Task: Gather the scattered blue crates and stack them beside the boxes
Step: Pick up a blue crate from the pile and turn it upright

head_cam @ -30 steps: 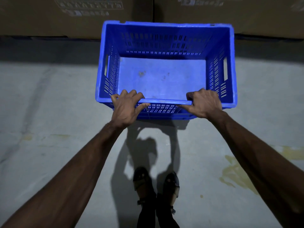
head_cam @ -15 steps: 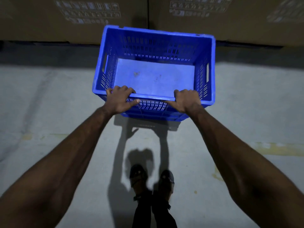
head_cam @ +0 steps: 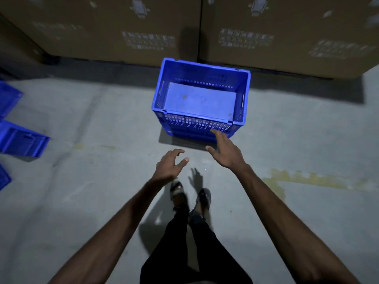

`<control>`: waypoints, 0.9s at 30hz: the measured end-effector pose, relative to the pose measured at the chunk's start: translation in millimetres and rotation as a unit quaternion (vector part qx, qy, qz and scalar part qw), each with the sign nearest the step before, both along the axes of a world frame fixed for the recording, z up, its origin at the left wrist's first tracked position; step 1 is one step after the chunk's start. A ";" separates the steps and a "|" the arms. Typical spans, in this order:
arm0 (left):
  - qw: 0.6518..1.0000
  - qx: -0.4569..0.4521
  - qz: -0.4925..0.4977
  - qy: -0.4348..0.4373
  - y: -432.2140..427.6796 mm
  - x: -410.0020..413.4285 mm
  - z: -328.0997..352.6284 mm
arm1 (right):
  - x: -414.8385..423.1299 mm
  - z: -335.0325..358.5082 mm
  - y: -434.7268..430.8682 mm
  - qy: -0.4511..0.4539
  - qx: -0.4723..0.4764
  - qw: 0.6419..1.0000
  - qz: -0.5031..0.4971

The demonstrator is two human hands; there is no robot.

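Observation:
A blue slotted crate (head_cam: 200,121) stands upright on the concrete floor, its far side close to the large cardboard boxes (head_cam: 143,27). Nothing lies inside it. My left hand (head_cam: 169,166) hovers in front of the crate, fingers loosely spread, holding nothing. My right hand (head_cam: 224,149) is also free, fingers straight, its fingertips in front of the crate's near wall; I cannot tell whether they touch it. More blue crates (head_cam: 22,140) lie scattered at the left edge of the view.
The cardboard boxes (head_cam: 287,33) form a wall along the back. My feet (head_cam: 190,195) stand just behind my hands. A yellowish stain (head_cam: 307,179) marks the floor at the right. Open concrete (head_cam: 92,119) stretches between the crate and the scattered ones.
Both hands have let go of the crate's near rim and pulled back towards me. The crate now rests on the floor by the boxes, and the view has drawn back.

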State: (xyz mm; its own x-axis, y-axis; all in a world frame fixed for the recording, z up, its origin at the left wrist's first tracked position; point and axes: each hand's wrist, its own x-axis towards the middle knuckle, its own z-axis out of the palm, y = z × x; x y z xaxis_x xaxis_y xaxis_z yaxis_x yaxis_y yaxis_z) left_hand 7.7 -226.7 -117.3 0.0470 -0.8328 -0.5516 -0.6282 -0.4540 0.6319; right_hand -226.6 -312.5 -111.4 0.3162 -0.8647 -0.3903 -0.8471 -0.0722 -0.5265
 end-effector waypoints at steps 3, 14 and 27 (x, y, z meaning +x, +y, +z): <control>0.994 -0.040 0.085 0.051 30.8 -6.9 30.7 | -16.5 22.8 28.7 -0.004 0.004 1.000 0.010; 0.976 -0.095 0.178 0.086 102.5 15.1 95.3 | 6.0 87.1 78.5 -0.019 0.005 1.000 0.012; 0.921 -0.139 0.350 0.102 219.7 180.3 96.7 | 229.8 86.0 164.8 -0.013 0.037 0.986 0.163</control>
